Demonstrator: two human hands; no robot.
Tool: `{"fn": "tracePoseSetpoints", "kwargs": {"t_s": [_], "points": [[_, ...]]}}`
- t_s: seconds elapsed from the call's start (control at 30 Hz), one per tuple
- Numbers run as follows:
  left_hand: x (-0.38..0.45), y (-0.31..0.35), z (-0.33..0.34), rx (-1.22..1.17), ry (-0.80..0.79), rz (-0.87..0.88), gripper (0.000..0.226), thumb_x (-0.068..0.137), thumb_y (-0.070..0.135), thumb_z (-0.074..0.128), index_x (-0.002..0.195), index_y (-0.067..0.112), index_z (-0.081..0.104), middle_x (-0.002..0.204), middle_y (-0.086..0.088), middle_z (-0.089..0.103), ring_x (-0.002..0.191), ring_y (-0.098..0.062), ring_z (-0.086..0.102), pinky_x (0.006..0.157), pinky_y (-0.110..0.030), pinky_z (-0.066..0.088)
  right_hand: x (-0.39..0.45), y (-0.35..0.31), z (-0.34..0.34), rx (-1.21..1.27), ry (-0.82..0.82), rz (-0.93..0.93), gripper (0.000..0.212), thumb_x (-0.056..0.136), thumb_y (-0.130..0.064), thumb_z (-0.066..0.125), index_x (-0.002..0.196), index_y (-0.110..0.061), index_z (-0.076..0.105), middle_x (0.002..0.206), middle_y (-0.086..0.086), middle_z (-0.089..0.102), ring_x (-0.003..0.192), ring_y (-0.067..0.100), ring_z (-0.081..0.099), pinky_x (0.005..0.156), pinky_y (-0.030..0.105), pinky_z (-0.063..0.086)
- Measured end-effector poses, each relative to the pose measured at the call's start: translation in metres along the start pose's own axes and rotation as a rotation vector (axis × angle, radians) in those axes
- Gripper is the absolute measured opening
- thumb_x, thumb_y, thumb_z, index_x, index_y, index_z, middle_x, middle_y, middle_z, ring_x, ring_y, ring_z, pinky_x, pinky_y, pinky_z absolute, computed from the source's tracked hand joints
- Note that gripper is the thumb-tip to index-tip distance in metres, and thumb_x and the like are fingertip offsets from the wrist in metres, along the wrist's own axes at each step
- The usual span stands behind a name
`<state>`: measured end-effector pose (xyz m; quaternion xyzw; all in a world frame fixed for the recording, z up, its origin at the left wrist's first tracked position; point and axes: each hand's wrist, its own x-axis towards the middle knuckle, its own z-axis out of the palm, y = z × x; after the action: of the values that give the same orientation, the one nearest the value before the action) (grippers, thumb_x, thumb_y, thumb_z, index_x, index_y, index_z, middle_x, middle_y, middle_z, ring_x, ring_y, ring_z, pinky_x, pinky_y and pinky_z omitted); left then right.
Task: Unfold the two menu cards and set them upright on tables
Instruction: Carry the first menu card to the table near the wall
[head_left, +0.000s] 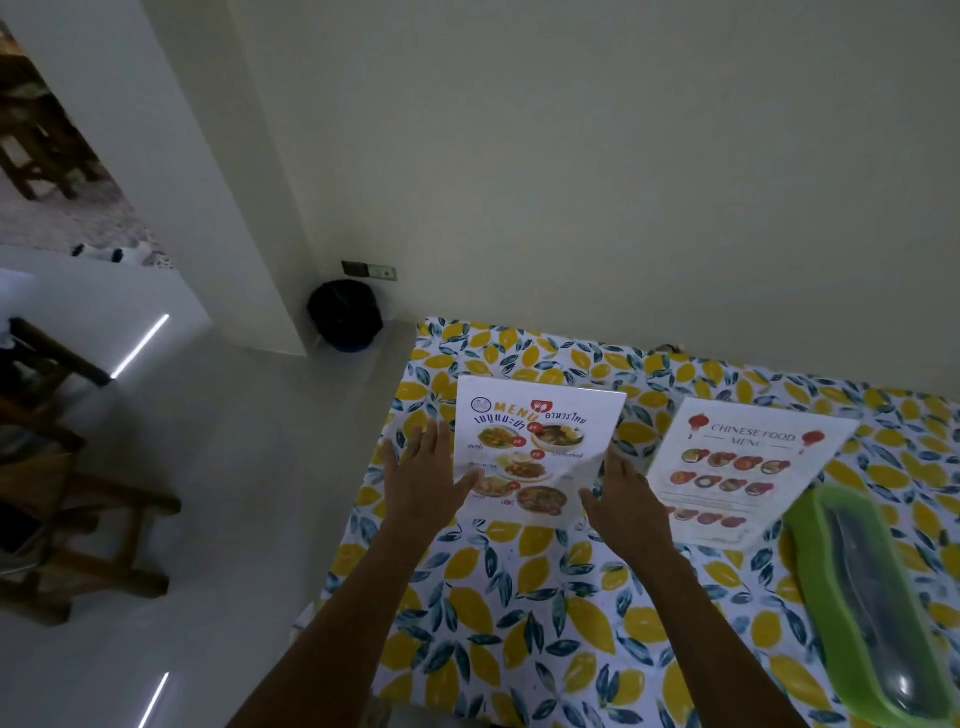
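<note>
Standing at the table's (519, 597) far left, the Thai menu card (537, 447) looks light, stiff and easily tipped, best steadied by its side edges, where the left hand (428, 478) and right hand (626, 493) flank it, fingers spread flat.

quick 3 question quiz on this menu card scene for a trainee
1. True or false: both hands are at the card headed MENU.
2. Which card stands nearer the green container: A) the Thai menu card, B) the Chinese food menu card?
3. What covers the table?

Key:
1. True: the left hand is at its left edge and the right hand at its right edge.
2. B: the Chinese food menu card is beside the green container; the Thai menu card is further left.
3. A lemon-print tablecloth.
</note>
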<state>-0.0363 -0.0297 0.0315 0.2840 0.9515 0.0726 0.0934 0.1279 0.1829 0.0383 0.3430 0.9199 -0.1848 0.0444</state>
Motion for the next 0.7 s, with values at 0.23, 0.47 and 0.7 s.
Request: {"fn": "tracePoseSetpoints", "kwargs": {"t_s": [0.23,0.47,0.7], "points": [[0.023,0.007,0.009,-0.045,0.12,0.011,0.046,0.099,0.044,0.045,0.134,0.014,0.042,0.099,-0.006,0.072,0.086,-0.026,0.069,0.077,-0.04,0.05,0.032,0.0,0.01,0.067,0.059,0.063,0.057,0.096,-0.034,0.054,0.141,-0.007,0.031,0.101,0.016,0.067,0.092,0.036,0.066,0.067,0.042,0.054],[0.068,-0.01,-0.014,-0.072,0.196,0.063,0.033,0.098,0.041,0.048,0.119,0.016,0.049,0.087,-0.007,0.073,0.083,-0.031,0.07,0.081,-0.043,0.048,0.073,-0.014,-0.003,0.171,0.107,-0.016,0.035,0.094,-0.035,0.058,0.117,-0.011,0.047,0.09,0.012,0.067,0.08,0.031,0.067,0.063,0.04,0.054],[0.171,-0.033,-0.071,-0.043,0.263,0.093,0.03,0.096,0.041,0.051,0.113,0.015,0.053,0.084,-0.011,0.071,0.071,-0.034,0.066,0.067,-0.036,0.044,0.164,-0.065,-0.043,0.095,0.209,-0.09,0.037,0.096,-0.034,0.056,0.118,-0.005,0.047,0.087,0.013,0.066,0.077,0.032,0.065,0.051,0.032,0.04]]}}
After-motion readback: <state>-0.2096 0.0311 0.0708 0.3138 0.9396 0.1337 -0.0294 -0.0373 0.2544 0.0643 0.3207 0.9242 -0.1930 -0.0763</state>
